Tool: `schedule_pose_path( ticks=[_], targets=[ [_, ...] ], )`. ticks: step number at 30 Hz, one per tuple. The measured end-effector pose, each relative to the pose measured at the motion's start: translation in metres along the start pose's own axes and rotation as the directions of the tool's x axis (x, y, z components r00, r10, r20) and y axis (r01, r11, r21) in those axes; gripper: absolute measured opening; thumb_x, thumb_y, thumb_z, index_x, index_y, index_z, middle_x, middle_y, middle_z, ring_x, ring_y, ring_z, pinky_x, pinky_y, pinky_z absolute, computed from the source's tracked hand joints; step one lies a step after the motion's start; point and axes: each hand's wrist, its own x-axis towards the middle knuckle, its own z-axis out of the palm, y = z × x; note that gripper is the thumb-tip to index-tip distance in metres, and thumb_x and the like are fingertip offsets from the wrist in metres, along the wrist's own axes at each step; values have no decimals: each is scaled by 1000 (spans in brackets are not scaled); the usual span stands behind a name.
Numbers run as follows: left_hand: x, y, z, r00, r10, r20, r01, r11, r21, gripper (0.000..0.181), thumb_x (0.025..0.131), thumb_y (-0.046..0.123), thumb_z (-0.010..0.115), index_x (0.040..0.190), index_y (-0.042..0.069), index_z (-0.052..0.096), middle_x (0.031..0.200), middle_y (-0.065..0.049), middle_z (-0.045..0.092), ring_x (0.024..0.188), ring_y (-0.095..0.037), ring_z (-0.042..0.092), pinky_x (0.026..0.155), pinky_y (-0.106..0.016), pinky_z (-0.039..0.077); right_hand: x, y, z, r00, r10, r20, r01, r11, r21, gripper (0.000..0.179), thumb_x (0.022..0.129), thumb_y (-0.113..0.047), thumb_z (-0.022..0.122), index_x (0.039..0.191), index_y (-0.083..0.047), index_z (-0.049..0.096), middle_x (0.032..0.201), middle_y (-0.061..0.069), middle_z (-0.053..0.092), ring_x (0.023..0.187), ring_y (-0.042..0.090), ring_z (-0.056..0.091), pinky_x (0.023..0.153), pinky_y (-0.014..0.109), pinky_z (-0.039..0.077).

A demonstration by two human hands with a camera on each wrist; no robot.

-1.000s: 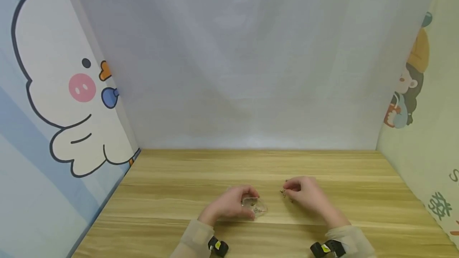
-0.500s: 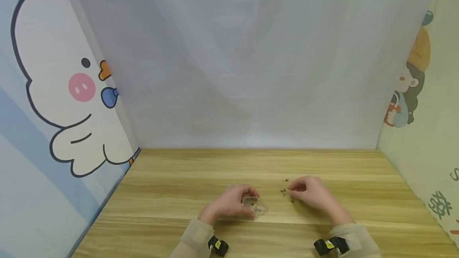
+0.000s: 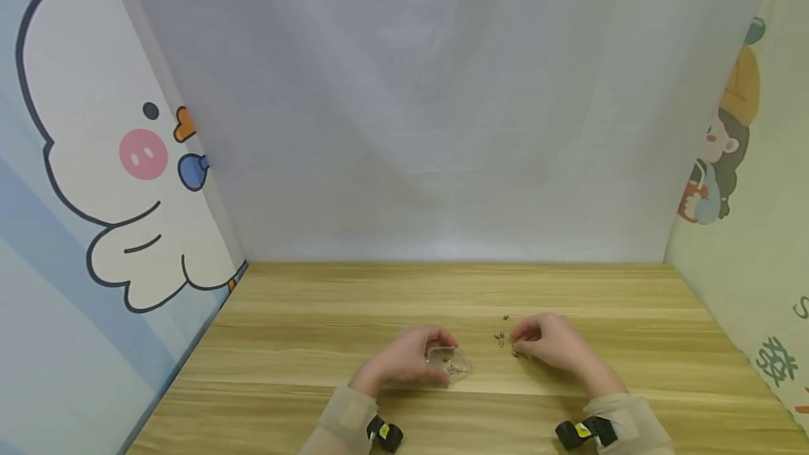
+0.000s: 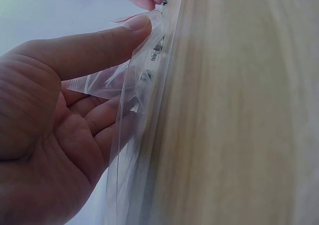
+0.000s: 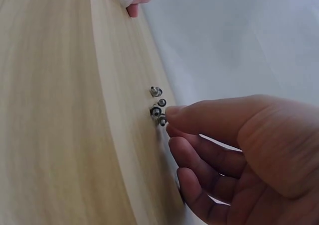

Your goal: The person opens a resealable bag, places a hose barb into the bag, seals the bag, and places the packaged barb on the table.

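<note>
My left hand (image 3: 404, 357) holds a clear plastic zip bag (image 3: 439, 354) by its edge, with the thumb on one side and fingers on the other. The bag has a red line at its mouth, and small metal pieces (image 4: 153, 53) show inside it. My right hand (image 3: 551, 344) is low over the table, beside several small screw-like metal pieces (image 3: 500, 337). In the right wrist view its thumb and forefinger stand slightly apart, close to a silvery piece with a dark ring (image 5: 162, 119). Whether they touch that piece is hard to tell.
The pieces lie on a wood-grain table (image 3: 303, 314), one of them (image 3: 505, 317) a little behind the others. A pale curtain (image 3: 442, 125) stands at the back. Printed cloths hang at the left (image 3: 88, 104) and right (image 3: 758, 244).
My right hand has moved a little right, off the middle of the cluster, and its thumb and forefinger have parted. My left hand and the bag have stayed still.
</note>
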Motion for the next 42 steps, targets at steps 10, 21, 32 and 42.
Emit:
schedule_pose_path(
  ticks=[10,21,32,42],
  targets=[
    [1,-2,0,1000,4,0,-4,1000,-3,53,78,14,95,124,18,71,128,12,70,125,-10,61,117,-39,42,1,3,4,1000,22,-4,-22,1000,-11,12,89,-8,84,100,-6,80,91,-3,75,84,13,67,74,28,56],
    [1,-3,1,1000,5,7,-5,1000,-9,51,79,14,95,123,19,70,129,13,69,127,-10,60,117,-40,42,1,3,5,1000,1,7,-1,1000,-11,12,89,-7,83,100,-5,79,91,-3,74,84,14,66,75,28,56],
    [1,-3,2,1000,-3,7,3,1000,-12,50,80,14,95,123,19,70,129,13,70,128,-10,60,118,-39,42,1,4,9,999,31,-25,-32,999,-41,10,88,-6,83,96,-7,79,88,-4,73,82,12,65,75,30,55],
    [1,0,0,1000,-4,2,4,1000,6,52,79,14,96,124,20,70,129,13,70,127,-10,60,117,-40,42,1,3,9,998,47,-39,-49,996,-74,7,89,-6,82,95,-9,79,88,-5,73,82,12,65,76,32,56]
  ],
)
